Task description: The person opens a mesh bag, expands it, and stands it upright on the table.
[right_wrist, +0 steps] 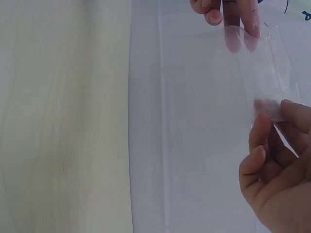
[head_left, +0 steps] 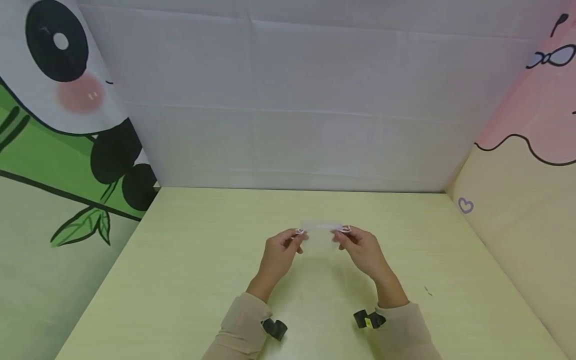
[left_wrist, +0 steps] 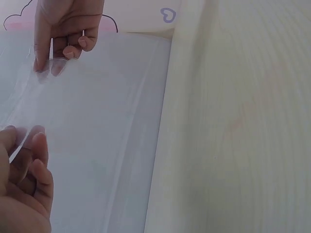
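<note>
A thin, see-through plastic bag (head_left: pixel 320 238) hangs between my two hands, raised above the table. My left hand (head_left: pixel 280 254) pinches one upper corner between thumb and fingers. At the opposite upper corner, my right hand (head_left: pixel 363 253) pinches it the same way. The clear film (left_wrist: pixel 53 99) is stretched between both hands in the left wrist view, with fingertips showing through it. From the right wrist, the bag (right_wrist: pixel 216 80) looks flat, creased near the gripped edge. Its lower edge is hard to make out against the pale background.
The pale wood-grain table (head_left: pixel 202 240) spreads under both hands. A white sheet wall (head_left: pixel 288 100) rises at the back. Printed cartoon panels stand at left (head_left: pixel 27 250) and right (head_left: pixel 517 200). A small dark mark (head_left: pixel 428 291) shows on the table at right.
</note>
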The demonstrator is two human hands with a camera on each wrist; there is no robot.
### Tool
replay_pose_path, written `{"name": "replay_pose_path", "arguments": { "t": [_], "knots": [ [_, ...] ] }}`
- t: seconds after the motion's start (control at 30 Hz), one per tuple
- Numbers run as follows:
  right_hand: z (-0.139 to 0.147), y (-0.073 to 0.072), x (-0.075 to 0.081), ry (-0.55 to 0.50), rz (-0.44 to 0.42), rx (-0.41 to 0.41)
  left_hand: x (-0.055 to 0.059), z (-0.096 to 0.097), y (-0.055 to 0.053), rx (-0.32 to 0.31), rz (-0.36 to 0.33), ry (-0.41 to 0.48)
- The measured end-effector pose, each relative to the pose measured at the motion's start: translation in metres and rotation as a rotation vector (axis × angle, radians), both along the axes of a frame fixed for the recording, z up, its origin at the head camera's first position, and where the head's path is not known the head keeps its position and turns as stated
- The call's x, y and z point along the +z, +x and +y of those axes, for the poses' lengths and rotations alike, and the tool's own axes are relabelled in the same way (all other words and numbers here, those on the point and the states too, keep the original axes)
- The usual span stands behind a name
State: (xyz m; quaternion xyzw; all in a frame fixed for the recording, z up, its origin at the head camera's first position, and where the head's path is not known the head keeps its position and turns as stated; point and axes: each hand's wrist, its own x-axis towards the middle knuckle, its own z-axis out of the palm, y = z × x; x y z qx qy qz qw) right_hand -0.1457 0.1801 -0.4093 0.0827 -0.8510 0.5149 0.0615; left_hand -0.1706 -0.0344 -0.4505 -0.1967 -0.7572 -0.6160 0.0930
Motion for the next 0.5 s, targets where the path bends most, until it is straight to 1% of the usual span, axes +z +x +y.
{"name": "replay_pose_path", "arguments": {
  "t": [0.07, 0.17, 0.3, 0.37, 0.43, 0.5],
  "knots": [
    [-0.002, 0.003, 0.000, 0.000, 0.008, -0.010, -0.001, -0.002, 0.001, -0.008, -0.016, 0.002],
    [-0.005, 0.006, -0.001, 0.001, -0.008, -0.025, 0.000, -0.005, 0.004, -0.020, -0.052, 0.032],
    [-0.009, 0.011, -0.001, 0.011, -0.038, -0.056, 0.002, -0.008, 0.006, -0.001, -0.111, 0.070],
    [-0.011, 0.013, -0.001, 0.012, -0.044, -0.065, 0.002, -0.010, 0.007, 0.002, -0.140, 0.069],
    [-0.013, 0.015, -0.002, 0.021, -0.046, -0.060, 0.001, -0.011, 0.008, -0.010, -0.160, 0.063],
    [-0.015, 0.018, -0.003, 0.033, -0.046, -0.043, 0.000, -0.014, 0.009, -0.021, -0.161, 0.052]
  ]
}}
